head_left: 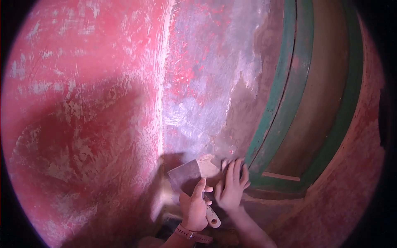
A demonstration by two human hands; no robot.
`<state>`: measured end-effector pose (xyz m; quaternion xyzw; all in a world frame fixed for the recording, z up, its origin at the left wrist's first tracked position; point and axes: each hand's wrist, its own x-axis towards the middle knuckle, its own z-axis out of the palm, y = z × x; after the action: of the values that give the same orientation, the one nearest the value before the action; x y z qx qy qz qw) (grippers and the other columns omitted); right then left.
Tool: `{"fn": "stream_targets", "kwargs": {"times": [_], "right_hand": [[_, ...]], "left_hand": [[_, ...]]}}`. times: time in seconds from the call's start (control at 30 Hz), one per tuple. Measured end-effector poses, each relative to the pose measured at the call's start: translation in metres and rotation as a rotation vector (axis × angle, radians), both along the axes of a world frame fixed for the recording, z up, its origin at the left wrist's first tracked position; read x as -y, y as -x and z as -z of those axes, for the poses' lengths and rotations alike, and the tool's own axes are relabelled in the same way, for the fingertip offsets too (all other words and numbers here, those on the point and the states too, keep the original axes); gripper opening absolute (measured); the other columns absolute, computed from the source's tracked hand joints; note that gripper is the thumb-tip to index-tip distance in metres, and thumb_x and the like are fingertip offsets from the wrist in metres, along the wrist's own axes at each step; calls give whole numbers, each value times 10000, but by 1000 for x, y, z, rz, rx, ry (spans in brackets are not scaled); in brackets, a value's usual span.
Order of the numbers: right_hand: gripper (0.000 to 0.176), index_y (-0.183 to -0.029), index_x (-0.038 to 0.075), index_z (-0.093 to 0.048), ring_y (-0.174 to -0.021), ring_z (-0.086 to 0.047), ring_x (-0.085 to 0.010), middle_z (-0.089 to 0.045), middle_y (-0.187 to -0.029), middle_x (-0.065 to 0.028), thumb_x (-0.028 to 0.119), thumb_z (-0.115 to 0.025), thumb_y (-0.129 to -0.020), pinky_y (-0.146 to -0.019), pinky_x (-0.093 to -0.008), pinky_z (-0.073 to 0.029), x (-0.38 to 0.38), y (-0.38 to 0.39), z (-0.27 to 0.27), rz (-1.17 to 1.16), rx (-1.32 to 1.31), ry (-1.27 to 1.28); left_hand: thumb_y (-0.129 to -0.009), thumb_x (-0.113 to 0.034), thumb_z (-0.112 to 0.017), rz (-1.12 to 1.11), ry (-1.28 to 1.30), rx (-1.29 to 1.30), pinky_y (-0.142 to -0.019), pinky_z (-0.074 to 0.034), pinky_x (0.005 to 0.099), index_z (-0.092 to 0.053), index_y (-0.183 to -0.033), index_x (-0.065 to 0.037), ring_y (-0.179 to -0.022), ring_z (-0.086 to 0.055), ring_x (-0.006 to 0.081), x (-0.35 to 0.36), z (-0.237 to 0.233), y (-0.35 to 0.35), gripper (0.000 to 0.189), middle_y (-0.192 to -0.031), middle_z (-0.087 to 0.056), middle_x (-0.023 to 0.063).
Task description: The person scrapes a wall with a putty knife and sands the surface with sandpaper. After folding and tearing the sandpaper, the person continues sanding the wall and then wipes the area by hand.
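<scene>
My left hand (194, 208), with a band at its wrist, is closed around a putty knife (185, 177). The knife's broad grey blade points up and left. Its pale handle (213, 220), with a hole in the end, sticks out below my fingers. A light, putty-like patch (209, 165) shows at the blade's right edge. Close to its right, my right hand (231, 188) is up against the lower wall, fingers bent over something dark that I cannot make out. Bare grey patches and scraped red paint mark the wall (206, 99) above both hands.
On the left stands a red wall (82, 82) with worn, flaking paint, meeting the grey wall at a pale corner line (162, 82). A green-framed door or panel (289, 91) rises close to my right hand. Shadows darken the lower left wall.
</scene>
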<state>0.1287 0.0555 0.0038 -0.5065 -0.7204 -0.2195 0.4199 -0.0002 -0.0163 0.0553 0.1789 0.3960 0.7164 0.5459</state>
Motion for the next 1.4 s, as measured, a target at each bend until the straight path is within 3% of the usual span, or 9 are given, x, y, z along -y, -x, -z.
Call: {"fn": "stream_targets", "kwargs": {"times": [0.07, 0.23, 0.33, 0.47, 0.63, 0.87, 1.03, 1.27, 1.4], "right_hand": [[818, -1604, -25, -401, -1454, -350, -537, -331, -1700, -269, 188, -616, -843, -1111, -643, -287, 3, -1, 35, -6, 40, 26], [836, -1611, -19, -388, -1465, -338, -525, -320, -1701, -277, 175, -616, -831, -1145, -623, -265, 6, 10, -36, -5, -24, -34], [828, -1609, -25, -390, -1471, -336, -514, -322, -1702, -273, 169, -614, -835, -1132, -622, -274, 1, 3, -33, -1, -3, -60], [851, -1610, -31, -392, -1464, -347, -515, -325, -1707, -261, 214, -638, -834, -1089, -626, -306, 5, -1, 26, 37, 97, 34], [823, -1603, -26, -404, -1482, -324, -526, -329, -1704, -262, 201, -627, -845, -1121, -624, -287, 4, 15, -44, 20, 5, -31], [799, -1588, -3, -447, -1458, -367, -491, -362, -1696, -228, 190, -642, -838, -1069, -604, -313, 0, 2, 29, 13, 139, -3], [818, -1608, 11, -420, -1482, -353, -480, -362, -1704, -209, 176, -642, -839, -1061, -600, -310, 0, 18, -52, 63, 60, -54], [826, -1585, 14, -467, -1473, -369, -465, -390, -1690, -207, 171, -669, -800, -1056, -576, -320, 1, 4, 20, 15, 150, -12], [813, -1593, -14, -433, -1475, -355, -493, -381, -1684, -238, 183, -640, -832, -1097, -592, -304, 3, 13, -42, 5, 30, -60]], "left_hand": [[-990, -262, -759, 28, 10, 13, -567, -463, 270, -689, -1163, -50, -596, -550, 117, 1, -2, 1, 282, -894, -710, 67], [-988, -249, -766, 28, 54, 36, -556, -464, 271, -683, -1137, -50, -597, -554, 118, 3, -5, 3, 263, -887, -712, 67], [-986, -243, -782, 31, 42, 49, -546, -469, 270, -673, -1075, -48, -588, -557, 110, 5, -10, 2, 241, -867, -718, 62], [-985, -243, -783, 33, 1, 45, -545, -467, 267, -673, -1073, -49, -583, -556, 110, 3, -6, 3, 239, -861, -717, 60], [-990, -234, -775, 1, 13, 35, -546, -466, 267, -663, -1096, -49, -593, -561, 110, 3, -6, 6, 241, -865, -716, 58], [-999, -227, -755, 39, -8, 27, -557, -466, 262, -637, -1183, -55, -619, -568, 112, 0, -1, 5, 279, -889, -707, 58], [-998, -213, -761, 20, 9, 49, -549, -468, 263, -612, -1191, -49, -616, -573, 112, 4, -4, 8, 294, -875, -711, 60], [-993, -234, -762, 20, -12, 10, -549, -465, 267, -655, -1157, -57, -599, -562, 115, 0, -2, 7, 264, -883, -711, 61], [-994, -221, -768, 32, 1, 46, -539, -470, 268, -638, -1145, -58, -588, -562, 112, 4, -7, 11, 258, -880, -719, 62]]}}
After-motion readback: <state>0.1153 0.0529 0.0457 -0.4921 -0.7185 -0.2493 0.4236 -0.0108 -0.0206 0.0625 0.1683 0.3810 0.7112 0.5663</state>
